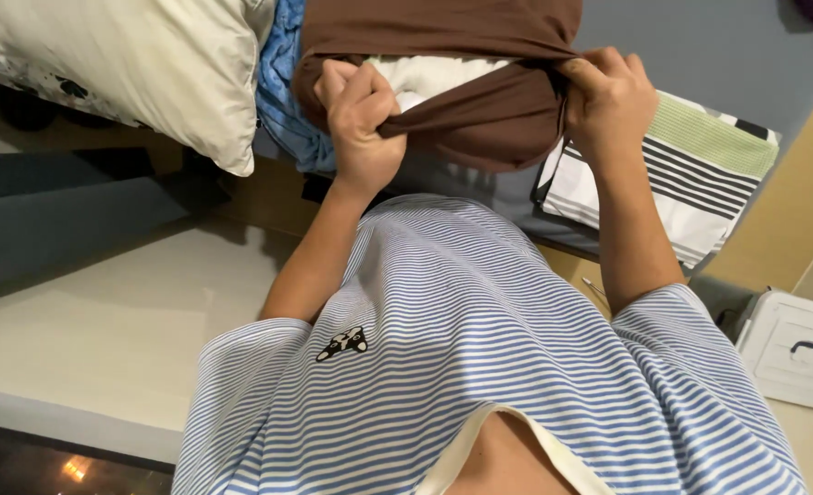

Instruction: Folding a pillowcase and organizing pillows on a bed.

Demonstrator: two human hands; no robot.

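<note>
Soft, even indoor light on my hands [480, 110]; faint shadow beneath my grip, a dim corner far below it, edges slightly stretched, focus sharp.

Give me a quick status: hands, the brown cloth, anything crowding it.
Left hand and right hand both gripping the brown cloth, white padding showing inside it. Pillow at one side, striped folded fabric at the other, blue fabric alongside.

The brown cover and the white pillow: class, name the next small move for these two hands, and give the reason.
Probably both hands should draw the brown cover a little further along the white pillow. The left hand and the right hand each pinch a bunched edge of its opening, and white filling shows uncovered between them, above the grey bed sheet.
</note>
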